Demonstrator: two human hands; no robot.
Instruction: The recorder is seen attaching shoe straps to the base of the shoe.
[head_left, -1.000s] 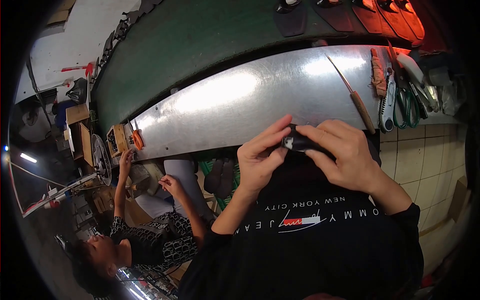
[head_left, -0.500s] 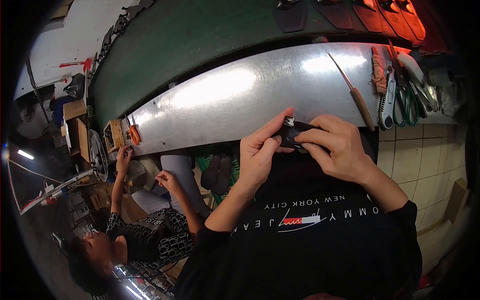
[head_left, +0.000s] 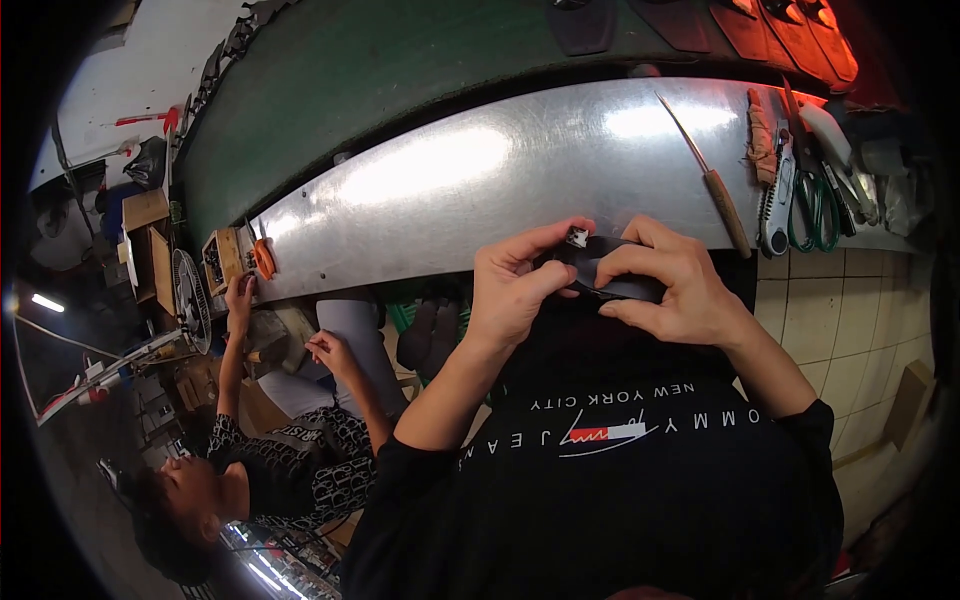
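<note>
My left hand (head_left: pixel 515 290) pinches the left end of a glossy black, curved, flexible-looking piece (head_left: pixel 600 246) between thumb and fingers, right beside a small silvery-white patch (head_left: pixel 577 237) on its tip. My right hand (head_left: pixel 680 285) is closed on the other end, index finger bent across the top and thumb below. I have the piece up in front of me at the near edge of the bench, a long strip of brushed silvery metal (head_left: pixel 430 225), right of its middle. Further right, a thin metal awl with a brown wooden handle (head_left: pixel 722 205) lies aslant, its tip toward the far edge and its handle end at the near edge. Past it, toward the right end, are a tan wrapped bundle (head_left: pixel 761 140), a grey-and-white cutter knife (head_left: pixel 777 205) and scissors with dark green loop handles (head_left: pixel 825 215). At the left end lies an orange-handled tool (head_left: pixel 263 259), near a small wooden box (head_left: pixel 222 262); a co-worker's hand (head_left: pixel 240 295) is just beside them. Beyond the far edge stretches a dark green surface (head_left: pixel 400 90), with flat dark pieces under red light (head_left: pixel 800 45) at its right
</note>
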